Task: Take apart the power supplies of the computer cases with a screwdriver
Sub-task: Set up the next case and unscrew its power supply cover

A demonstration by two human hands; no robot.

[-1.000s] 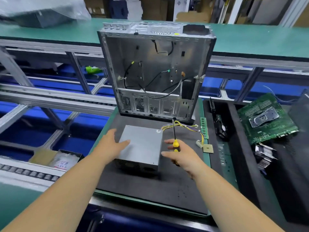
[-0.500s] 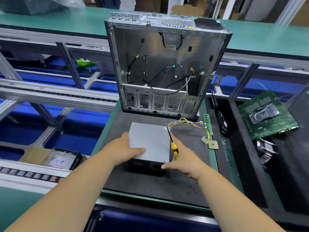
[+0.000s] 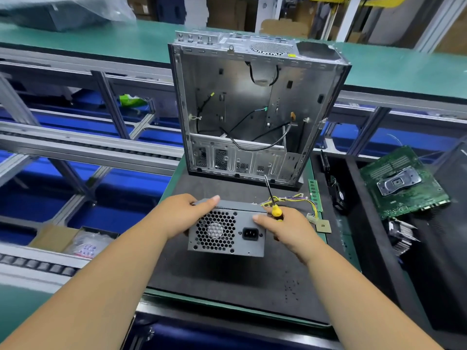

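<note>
From the head view, the power supply [image 3: 226,229] stands on the dark foam mat [image 3: 227,281] in the near middle of the bench, turned so that its fan grille and mains socket face the person. That face likely carries the cover screws, which would explain the turn: it brings them where the tool can reach.

The left hand [image 3: 185,214] wraps over the unit's top left edge, thumb lying along the top, fingers curled down behind, clamping it so the box does not tip or slide. The right hand [image 3: 285,227] steadies the top right corner with its forefinger stretched onto the grey face, while the other fingers close round the yellow handle of the screwdriver [image 3: 273,200]. The shaft points up and away, parked clear of the work, so the tool is ready without being set down.

The yellow wire bundle [image 3: 293,199] trails off to the far right of the unit, out of the way. Just beyond stands the gutted computer case [image 3: 252,109], open side toward the person. To the right, a motherboard [image 3: 401,183] lies in a black tray, seemingly sorted apart from the job in hand.
</note>
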